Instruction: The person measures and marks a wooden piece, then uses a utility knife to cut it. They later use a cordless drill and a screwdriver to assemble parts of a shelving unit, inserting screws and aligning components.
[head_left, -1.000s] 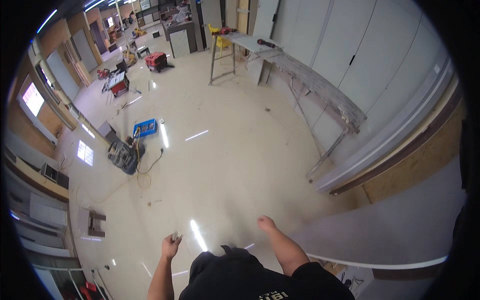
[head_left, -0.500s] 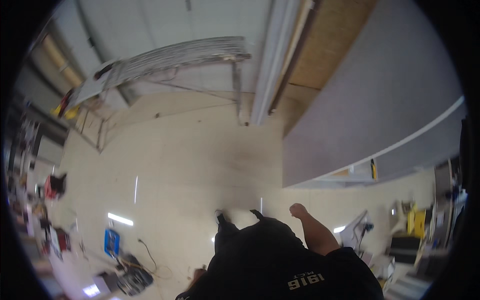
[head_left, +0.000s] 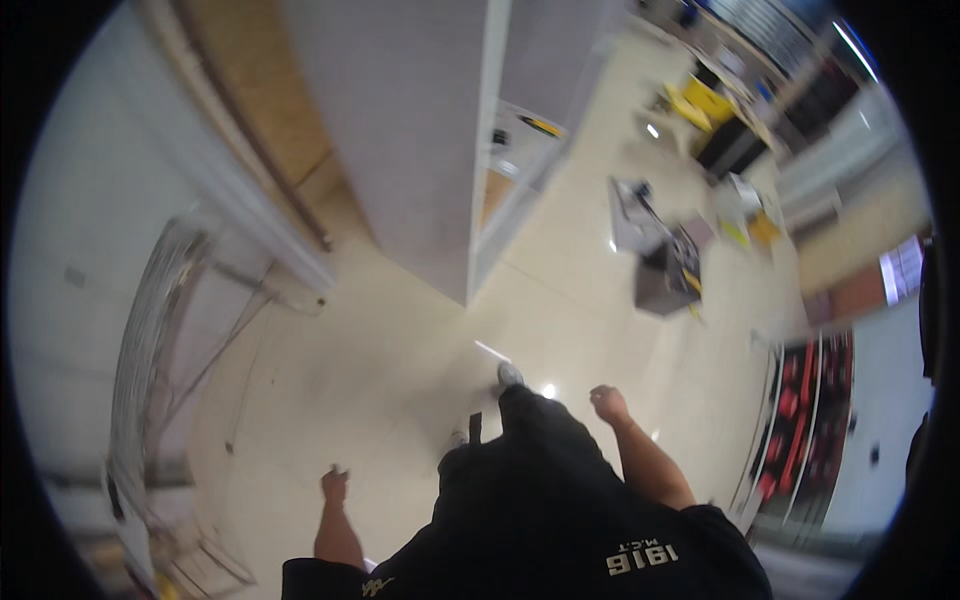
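Left grip: here it is, low over the floor out to the person's left, the left grip [head_left: 336, 485] with fingers bunched and pinching a small greyish piece.
Right grip: and on the other side, the right grip [head_left: 607, 403] hangs well apart from the left, loosely curled; blur hides the fingers, so whether they're pressed together I can't tell.
Floor: glossy and cream, the floor [head_left: 560, 300] runs under everything, bright light streaks shining in it.
Tall panel: straight ahead stands a grey panel [head_left: 400, 130], its pale edge facing the person.
Clothing: plenty of black here, a black top [head_left: 530, 520] filling the lower middle, pale print across it.
Bench: over to the left, a long, grey, slatted bench [head_left: 150, 340] up on thin legs beside the pale wall.
Rack: far right, a dark rack [head_left: 800, 410] with rows of red items, too blurred to name.
Box: ahead and right, a dark grey box [head_left: 665, 280] sits on the floor, something yellow at its top.
Shoe: one light shoe [head_left: 510, 374] pokes out ahead of the body.
Small piece: and the tiniest of all, that small greyish piece [head_left: 338, 468], right at the left fingertips, details lost to blur.
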